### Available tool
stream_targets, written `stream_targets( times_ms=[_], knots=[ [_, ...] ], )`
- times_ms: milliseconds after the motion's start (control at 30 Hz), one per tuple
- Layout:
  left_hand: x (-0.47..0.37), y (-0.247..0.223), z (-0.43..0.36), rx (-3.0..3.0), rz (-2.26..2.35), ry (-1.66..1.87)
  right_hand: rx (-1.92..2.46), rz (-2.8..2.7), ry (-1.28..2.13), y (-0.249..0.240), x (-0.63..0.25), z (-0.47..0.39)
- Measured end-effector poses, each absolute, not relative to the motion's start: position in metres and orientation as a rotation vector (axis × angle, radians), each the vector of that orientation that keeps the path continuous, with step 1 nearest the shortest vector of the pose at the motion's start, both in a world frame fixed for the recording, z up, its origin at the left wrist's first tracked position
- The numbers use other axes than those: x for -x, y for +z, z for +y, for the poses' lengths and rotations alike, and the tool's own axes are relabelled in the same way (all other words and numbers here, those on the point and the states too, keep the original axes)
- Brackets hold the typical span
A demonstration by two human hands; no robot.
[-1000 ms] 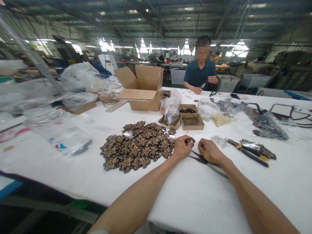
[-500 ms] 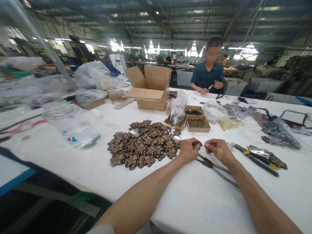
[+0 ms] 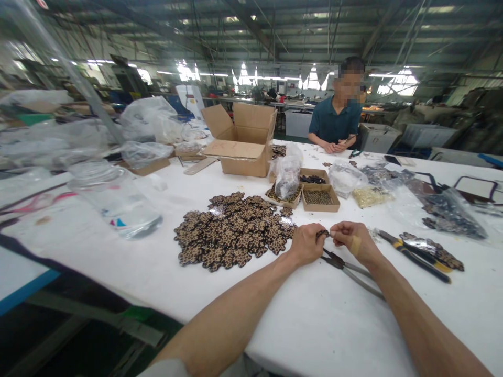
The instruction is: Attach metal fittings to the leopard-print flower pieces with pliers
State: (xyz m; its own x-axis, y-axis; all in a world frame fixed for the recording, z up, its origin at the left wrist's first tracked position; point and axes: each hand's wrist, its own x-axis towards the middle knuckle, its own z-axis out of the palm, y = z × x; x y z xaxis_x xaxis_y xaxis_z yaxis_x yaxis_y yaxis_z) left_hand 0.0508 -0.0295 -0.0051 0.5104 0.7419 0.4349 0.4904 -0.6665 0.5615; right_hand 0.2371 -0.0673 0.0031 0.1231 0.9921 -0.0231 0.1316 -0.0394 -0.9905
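My left hand [image 3: 310,245] is closed on a leopard-print patch [image 3: 323,233] with a dark edge, seen nearly edge-on. My right hand [image 3: 356,242], with a tan plaster around the thumb, pinches at the patch's right edge; what sits between its fingertips is too small to make out. Under both hands lie grey-handled pliers [image 3: 338,261], their handles partly behind my right wrist. A broad heap of leopard-print flower-shaped patches [image 3: 231,230] spreads to the left of my left hand. Beyond the hands stands a small cardboard tray of little metal pieces [image 3: 318,198].
Yellow-and-black pliers [image 3: 416,256] lie at the right beside more patches [image 3: 436,250]. An open cardboard box [image 3: 245,159] stands behind the heap, a large clear jar [image 3: 118,201] to the left. Plastic bags [image 3: 451,214] lie at the right. Across the table sits a co-worker [image 3: 336,118].
My hands have come together: the right fingertips now meet the patch, which has turned more edge-on. Across the table, the co-worker's raised hand has come down to the other hand.
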Motion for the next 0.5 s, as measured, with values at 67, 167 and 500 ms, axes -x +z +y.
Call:
stream_targets(
  times_ms=[67,167,500],
  knots=[
    [-0.0510,-0.0056,-0.0292,-2.397,1.020,0.937,1.388,-1.202,1.072,0.0023,-0.2380,-0.0666],
    [-0.0514,-0.0059,-0.0294,-2.402,1.023,0.929,1.380,-1.197,1.069,0.0005,-0.2394,-0.0657],
    [-0.0468,0.0008,-0.0288,-2.539,0.904,0.890,1.381,-1.222,1.039,-0.0037,-0.2433,-0.0661]
  ],
)
